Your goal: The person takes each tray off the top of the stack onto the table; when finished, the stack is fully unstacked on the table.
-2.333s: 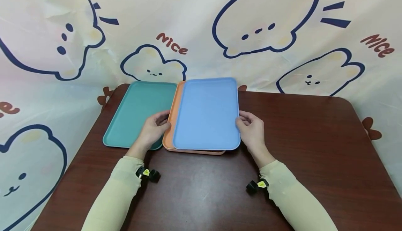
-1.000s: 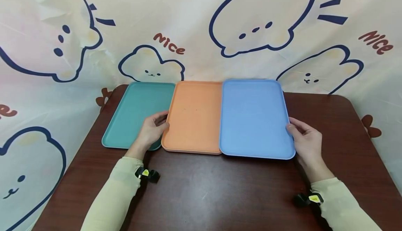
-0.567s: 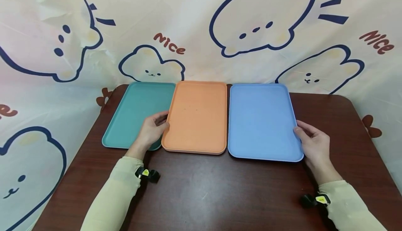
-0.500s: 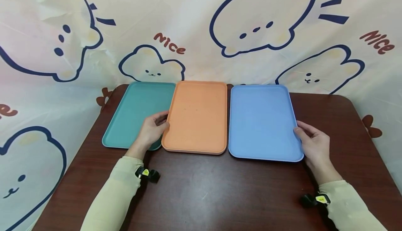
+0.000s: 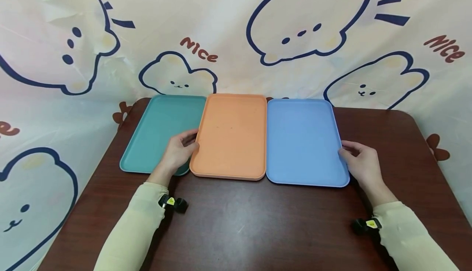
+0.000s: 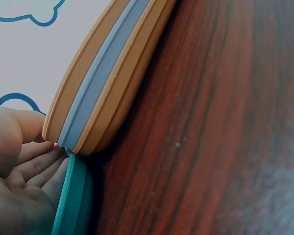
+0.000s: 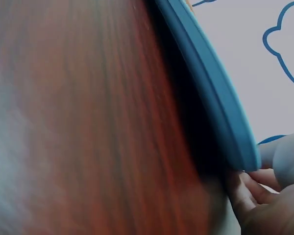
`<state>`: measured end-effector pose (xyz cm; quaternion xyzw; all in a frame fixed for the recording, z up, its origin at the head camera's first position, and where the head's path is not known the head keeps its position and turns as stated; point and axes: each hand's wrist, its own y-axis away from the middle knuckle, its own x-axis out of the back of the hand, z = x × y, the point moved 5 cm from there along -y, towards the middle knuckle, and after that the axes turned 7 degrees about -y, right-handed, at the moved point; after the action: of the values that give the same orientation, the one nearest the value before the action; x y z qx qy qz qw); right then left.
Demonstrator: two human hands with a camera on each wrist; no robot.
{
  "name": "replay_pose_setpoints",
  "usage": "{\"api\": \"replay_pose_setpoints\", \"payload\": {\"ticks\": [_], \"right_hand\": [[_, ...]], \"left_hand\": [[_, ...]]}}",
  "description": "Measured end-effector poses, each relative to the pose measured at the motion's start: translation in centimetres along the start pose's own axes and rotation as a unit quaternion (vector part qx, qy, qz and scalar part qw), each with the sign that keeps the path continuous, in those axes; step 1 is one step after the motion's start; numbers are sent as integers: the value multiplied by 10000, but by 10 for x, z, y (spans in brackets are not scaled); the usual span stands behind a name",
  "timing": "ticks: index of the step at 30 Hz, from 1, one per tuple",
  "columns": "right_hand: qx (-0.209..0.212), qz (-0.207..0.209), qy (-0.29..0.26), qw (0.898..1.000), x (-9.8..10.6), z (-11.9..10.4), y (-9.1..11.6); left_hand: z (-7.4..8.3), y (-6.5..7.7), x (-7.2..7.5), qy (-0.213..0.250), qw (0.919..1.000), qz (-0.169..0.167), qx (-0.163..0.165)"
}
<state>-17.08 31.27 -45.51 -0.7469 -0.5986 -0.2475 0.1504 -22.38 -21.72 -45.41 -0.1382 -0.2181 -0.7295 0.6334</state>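
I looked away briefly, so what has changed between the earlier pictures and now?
The blue tray moved right, off the orange tray, then slightly back left, close beside it, still held by the right hand. The left hand stayed at the orange tray's edge; the green tray stayed put.

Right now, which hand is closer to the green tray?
Left. The left hand is over the green tray, at the orange tray's left edge; the right hand is far right of it, holding the blue tray's right edge.
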Motion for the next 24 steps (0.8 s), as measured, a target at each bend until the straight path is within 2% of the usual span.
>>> {"api": "replay_pose_setpoints", "payload": {"ticks": [4, 17, 20, 24], "right_hand": [[271, -126, 378, 9988, 0, -5, -1], [595, -521, 1028, 9916, 1, -12, -5], [693, -419, 979, 9919, 2, -13, -5], [886, 87, 753, 9932, 4, -15, -2]], "left_hand": [[-1, -1, 1, 8, 10000, 23, 25], [-1, 0, 3, 43, 9999, 41, 94], [-1, 0, 2, 101, 9999, 47, 86], [-1, 0, 2, 163, 9998, 56, 68]]}}
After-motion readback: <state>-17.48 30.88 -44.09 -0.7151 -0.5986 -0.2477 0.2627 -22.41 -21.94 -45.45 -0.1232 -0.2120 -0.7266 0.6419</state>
